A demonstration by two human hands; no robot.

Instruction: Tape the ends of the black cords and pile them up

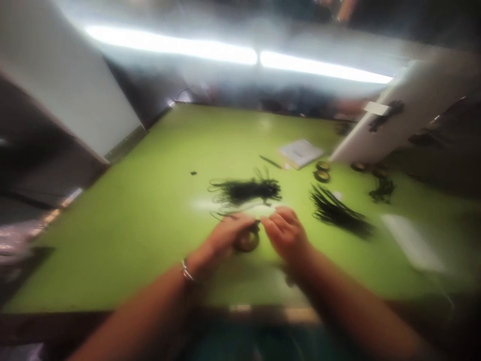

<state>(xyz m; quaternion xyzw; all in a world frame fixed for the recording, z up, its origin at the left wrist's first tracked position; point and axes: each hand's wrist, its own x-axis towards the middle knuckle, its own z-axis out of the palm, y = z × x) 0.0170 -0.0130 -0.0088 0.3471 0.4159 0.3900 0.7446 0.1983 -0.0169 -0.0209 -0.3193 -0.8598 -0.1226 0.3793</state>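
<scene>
My left hand (233, 231), with a bracelet at the wrist, is closed around a dark ring that looks like a roll of tape (248, 240). Thin black cord ends (221, 215) show just beyond its knuckles; whether they are gripped is unclear. Fingertip to fingertip with it, my right hand (286, 231) is closed in a pinch, and blur hides what lies between its fingers. Directly beyond both hands lies a bundle of looped black cords (248, 190). A second bundle of black cords (338, 213) rests to the right of my right hand.
The green tabletop (131, 225) carries two rolls of tape (322, 172), a white pad (300, 152), a dark pen (270, 161) and a small black piece (193, 173). At right are a white strip (413, 243) and a pale upright panel (376, 123). Bright lamps (173, 45) hang above.
</scene>
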